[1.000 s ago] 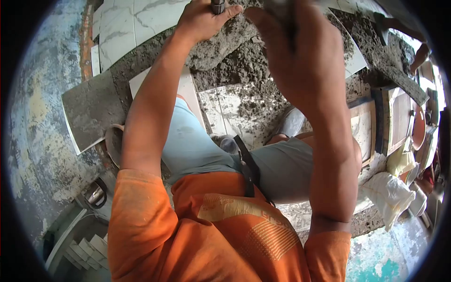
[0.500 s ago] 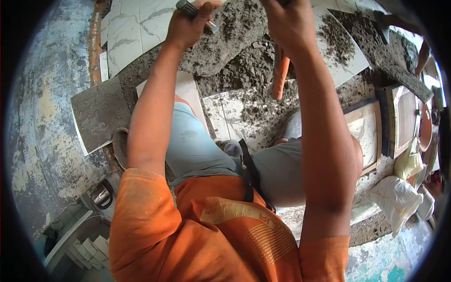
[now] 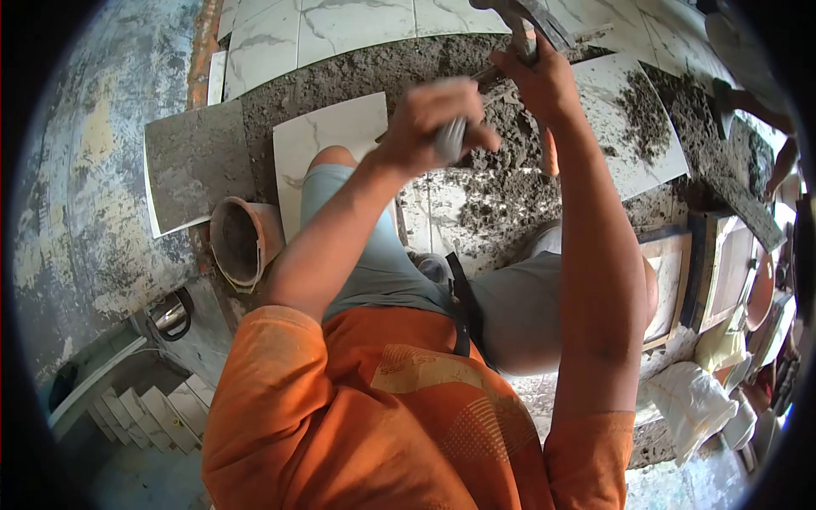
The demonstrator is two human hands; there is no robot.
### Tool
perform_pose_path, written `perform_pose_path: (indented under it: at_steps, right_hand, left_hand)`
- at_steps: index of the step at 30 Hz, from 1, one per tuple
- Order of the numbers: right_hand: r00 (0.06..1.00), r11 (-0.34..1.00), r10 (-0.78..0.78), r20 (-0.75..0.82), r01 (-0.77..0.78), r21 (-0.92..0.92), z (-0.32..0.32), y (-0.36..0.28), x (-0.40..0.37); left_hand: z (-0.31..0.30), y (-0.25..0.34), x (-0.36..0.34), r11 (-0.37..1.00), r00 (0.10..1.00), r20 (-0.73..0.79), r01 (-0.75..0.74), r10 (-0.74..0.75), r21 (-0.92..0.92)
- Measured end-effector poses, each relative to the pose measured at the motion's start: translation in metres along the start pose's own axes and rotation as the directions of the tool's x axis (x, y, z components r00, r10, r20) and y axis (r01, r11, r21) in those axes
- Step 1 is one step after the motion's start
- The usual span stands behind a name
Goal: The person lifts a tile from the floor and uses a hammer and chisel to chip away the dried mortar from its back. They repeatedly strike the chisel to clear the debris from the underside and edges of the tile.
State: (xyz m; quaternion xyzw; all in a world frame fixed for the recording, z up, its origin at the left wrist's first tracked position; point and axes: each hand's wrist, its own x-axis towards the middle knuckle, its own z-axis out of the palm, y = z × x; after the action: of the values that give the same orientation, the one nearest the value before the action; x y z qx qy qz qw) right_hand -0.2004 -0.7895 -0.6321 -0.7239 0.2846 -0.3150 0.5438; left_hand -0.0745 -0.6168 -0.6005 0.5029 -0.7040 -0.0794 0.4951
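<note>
My left hand (image 3: 438, 123), smeared by motion, is closed round the grey handle of a trowel (image 3: 451, 140) above the mortar. Its blade is mostly hidden and I cannot make out its shape. My right hand (image 3: 544, 85) grips a hammer (image 3: 550, 153) with an orange handle; its metal head juts out beyond the fist. Loose grey mortar (image 3: 510, 127) lies below both hands. Near my left knee rests a white marbled tile (image 3: 293, 140). Further right, a mortar-spattered tile (image 3: 616, 161) lies by my right forearm.
A mortar-stained bucket (image 3: 242, 242) stands left of my leg, near a grey-coated tile (image 3: 194, 161). Laid marbled tiles (image 3: 357, 30) run along the far side. Another person's arm (image 3: 761, 110) reaches in at right, near a board (image 3: 744, 208). Stacked tiles (image 3: 157, 416) stand lower left.
My left hand has come back towards me and to the right with the trowel. The hammer's head now shows in my right hand. The view has shifted, bringing the bucket fully into sight.
</note>
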Motion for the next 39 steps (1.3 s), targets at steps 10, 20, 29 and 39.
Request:
perform_pose_path:
  at_steps: [10,20,29,39]
  right_hand:
    - [0.997,0.980,0.012,0.073,0.003,-0.199,0.002,-0.010,0.017]
    - [0.991,0.944,0.116,0.065,-0.090,-0.319,0.001,-0.011,0.021]
    - [0.998,0.969,0.059,0.039,-0.047,-0.242,0.005,-0.008,0.023]
    - [0.996,0.963,0.080,0.034,-0.068,-0.260,0.009,-0.014,0.028]
  left_hand:
    - [-0.010,0.080,-0.074,0.964,0.970,0.024,0.243,-0.242,-0.108]
    - [-0.005,0.046,-0.029,0.963,0.997,0.019,-0.071,0.069,0.259]
    - [-0.007,0.029,-0.034,0.977,1.000,-0.009,-0.027,0.029,0.210]
    - [-0.007,0.035,-0.032,0.975,0.998,-0.055,0.015,-0.003,0.223]
